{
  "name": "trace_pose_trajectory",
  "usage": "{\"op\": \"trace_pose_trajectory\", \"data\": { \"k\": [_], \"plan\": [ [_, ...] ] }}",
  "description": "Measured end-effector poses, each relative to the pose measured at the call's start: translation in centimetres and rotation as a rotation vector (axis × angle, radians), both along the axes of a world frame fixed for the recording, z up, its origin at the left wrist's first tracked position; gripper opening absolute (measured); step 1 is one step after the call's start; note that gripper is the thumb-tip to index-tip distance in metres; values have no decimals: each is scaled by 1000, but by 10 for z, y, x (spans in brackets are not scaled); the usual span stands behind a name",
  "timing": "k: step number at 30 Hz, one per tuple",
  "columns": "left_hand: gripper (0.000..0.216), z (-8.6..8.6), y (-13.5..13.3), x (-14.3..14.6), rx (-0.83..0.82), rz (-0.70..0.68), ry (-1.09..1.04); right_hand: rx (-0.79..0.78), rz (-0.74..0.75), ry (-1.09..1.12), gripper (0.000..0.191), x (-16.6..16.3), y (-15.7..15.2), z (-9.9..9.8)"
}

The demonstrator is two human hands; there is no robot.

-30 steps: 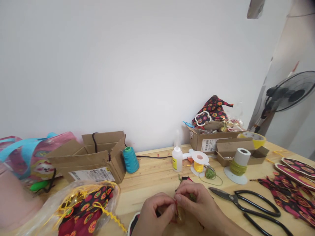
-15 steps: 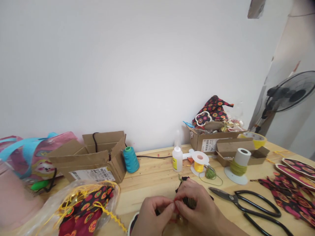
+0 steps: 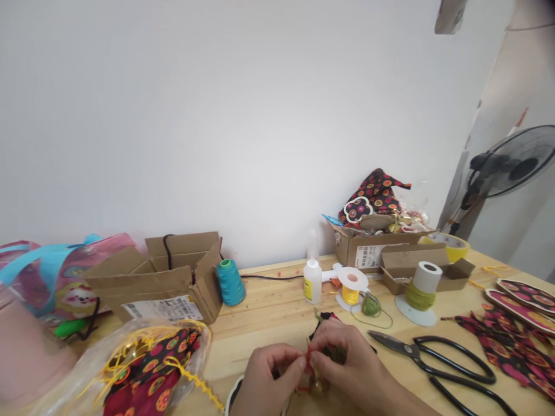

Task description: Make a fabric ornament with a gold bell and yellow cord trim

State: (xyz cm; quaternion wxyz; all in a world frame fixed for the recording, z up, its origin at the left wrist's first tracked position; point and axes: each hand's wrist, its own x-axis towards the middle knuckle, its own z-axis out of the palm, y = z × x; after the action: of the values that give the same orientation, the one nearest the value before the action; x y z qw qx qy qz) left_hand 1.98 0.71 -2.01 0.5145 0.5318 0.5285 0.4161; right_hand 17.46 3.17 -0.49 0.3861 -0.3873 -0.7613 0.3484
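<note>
- Currently, I am holding a red cord (image 3: pixel 309 353) between both sets of fingertips; the step in hand seems to be fine handling of it, though whether it is being knotted I cannot tell.
- My left hand (image 3: pixel 269 377) is pinching the cord, thumb and forefinger nearly together.
- My right hand (image 3: pixel 361 371) is pinching it just beside, equally narrow; a dark green bundle (image 3: pixel 337 353) is showing among its fingers, gripped or not I cannot tell.
- The cord is sitting low at the centre, over the wooden table (image 3: pixel 264 332), one gold-coloured piece (image 3: pixel 319 385) partly showing beneath.
- The next move is calling, I judge, for steady pressure from both pinches, since so thin a cord could slip.
- Counting, I am finding one pair of scissors (image 3: pixel 411 349), one squeeze bottle (image 3: pixel 313 284), one teal thread cone (image 3: pixel 231 284), one yellow spool (image 3: pixel 350 296) and one green spool (image 3: pixel 420 297).
- Three cardboard boxes are standing behind: a left box (image 3: pixel 160 289), a filled box (image 3: pixel 346 252), a low box (image 3: pixel 393 283).
- At least two patterned panels (image 3: pixel 526 293) are lying far right.
</note>
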Motion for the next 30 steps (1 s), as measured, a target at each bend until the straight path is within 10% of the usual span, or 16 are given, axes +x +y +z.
{"op": "trace_pose_trajectory", "data": {
  "k": [30],
  "plan": [
    [25,10,-3,3,40,-5,39,1,-6,-6,13,-3,-1,0]
  ]
}}
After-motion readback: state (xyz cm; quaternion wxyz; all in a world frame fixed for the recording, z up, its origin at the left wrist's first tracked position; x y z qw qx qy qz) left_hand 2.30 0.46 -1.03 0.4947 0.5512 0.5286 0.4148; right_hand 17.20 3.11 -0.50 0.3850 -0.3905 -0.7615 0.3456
